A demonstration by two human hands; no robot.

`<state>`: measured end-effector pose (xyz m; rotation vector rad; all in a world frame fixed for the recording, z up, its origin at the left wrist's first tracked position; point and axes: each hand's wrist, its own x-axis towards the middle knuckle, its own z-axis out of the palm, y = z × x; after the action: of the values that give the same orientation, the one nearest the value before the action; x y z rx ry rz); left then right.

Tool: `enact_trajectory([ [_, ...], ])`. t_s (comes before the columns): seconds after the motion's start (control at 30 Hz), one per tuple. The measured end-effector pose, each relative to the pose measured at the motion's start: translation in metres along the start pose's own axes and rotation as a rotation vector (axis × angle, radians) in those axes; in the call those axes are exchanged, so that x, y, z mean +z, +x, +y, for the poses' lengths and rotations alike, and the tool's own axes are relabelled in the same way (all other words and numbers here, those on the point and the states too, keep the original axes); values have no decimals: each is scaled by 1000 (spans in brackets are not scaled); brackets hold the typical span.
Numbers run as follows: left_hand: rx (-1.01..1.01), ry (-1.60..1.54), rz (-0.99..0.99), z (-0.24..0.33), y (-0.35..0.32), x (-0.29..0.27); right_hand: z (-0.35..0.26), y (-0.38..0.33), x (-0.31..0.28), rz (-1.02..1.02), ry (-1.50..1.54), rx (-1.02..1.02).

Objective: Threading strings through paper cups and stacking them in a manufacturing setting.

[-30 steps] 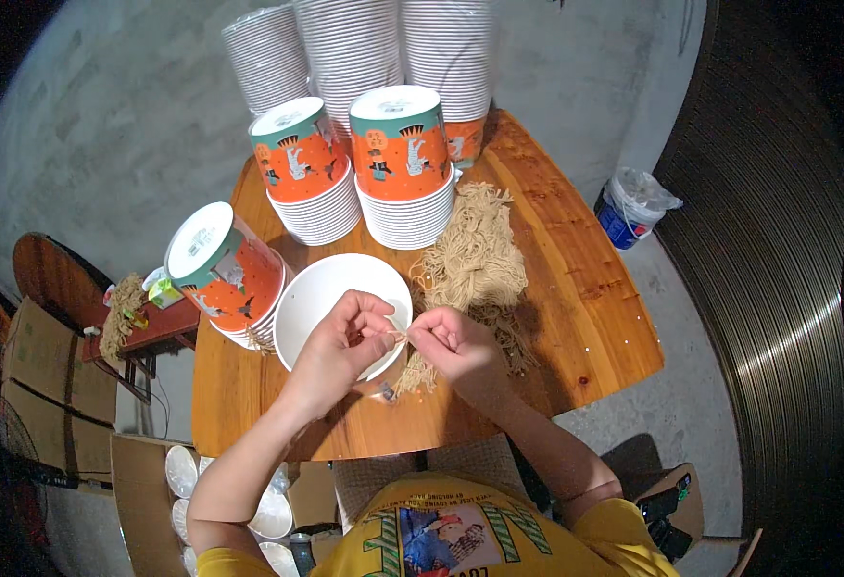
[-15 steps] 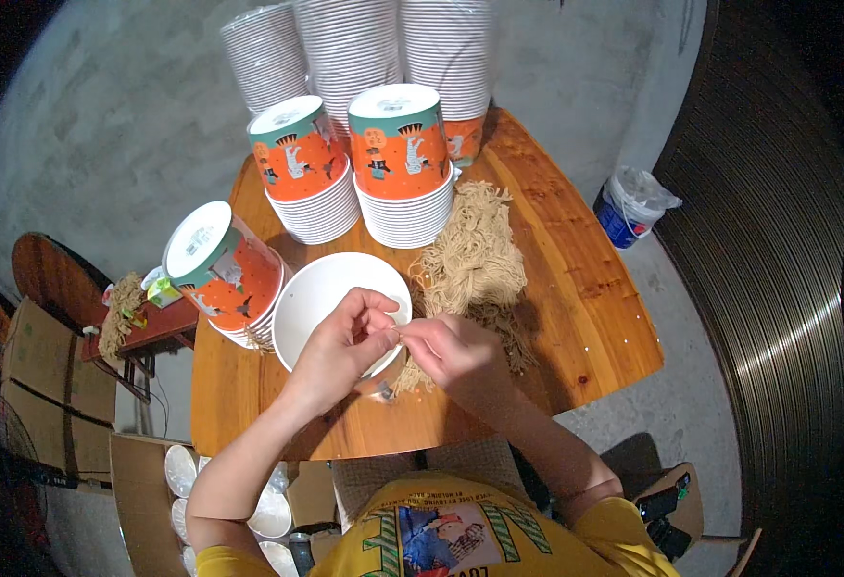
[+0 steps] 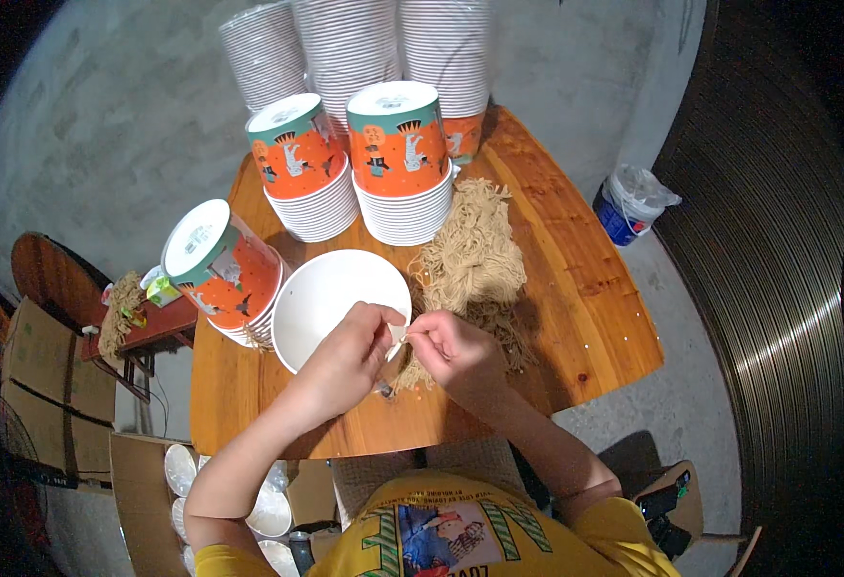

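From my end, it's all about one pale strand [image 3: 396, 347] btwn the L hand [image 3: 347, 360] and R hand [image 3: 458, 362], at the near-R rim of the white bowl [image 3: 297, 298]. It's tiny, so approx. only: long axis slants from the R fingertips toward me and to the L. R fingers are narrow, thumb and index tips pinched on its upper end AFAICT. L fingers are curled in just beside it; the back of that hand hides most of the grip, so I can't tell if they've got the other end. R is nearer, touching; L is v. close, poss. touching too.

Bowl sits open side up, partly behind the L hand; w/ one cam I can't say if the strand is over its rim or just in front. Tan cord bundle [image 3: 477, 248] lies on the table [image 3: 585, 288] R of the bowl, long axis running roughly away from me, near end partly hidden by the R hand. So R is also the closer hand to the bundle, L to the bowl. Orange tub stack [image 3: 239, 279], bases up, stands L of the bowl, apart from both hands.
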<state>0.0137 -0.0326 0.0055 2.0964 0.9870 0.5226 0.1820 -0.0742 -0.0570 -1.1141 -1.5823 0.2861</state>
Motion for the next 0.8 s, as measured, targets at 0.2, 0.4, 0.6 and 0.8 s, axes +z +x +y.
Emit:
enact_trajectory([
  [0.2,155,166,100,-3,0,1,1,-11,2,-50,17,158],
  [0.4,129,116,55,1,0,-3,-6,-15,1,-91,222,325],
  [0.6,92,67,11,-2,2,-3,-1,-23,6,-97,328,402],
  [0.8,101,55,12,-2,4,-3,-7,-25,5,-159,357,481],
])
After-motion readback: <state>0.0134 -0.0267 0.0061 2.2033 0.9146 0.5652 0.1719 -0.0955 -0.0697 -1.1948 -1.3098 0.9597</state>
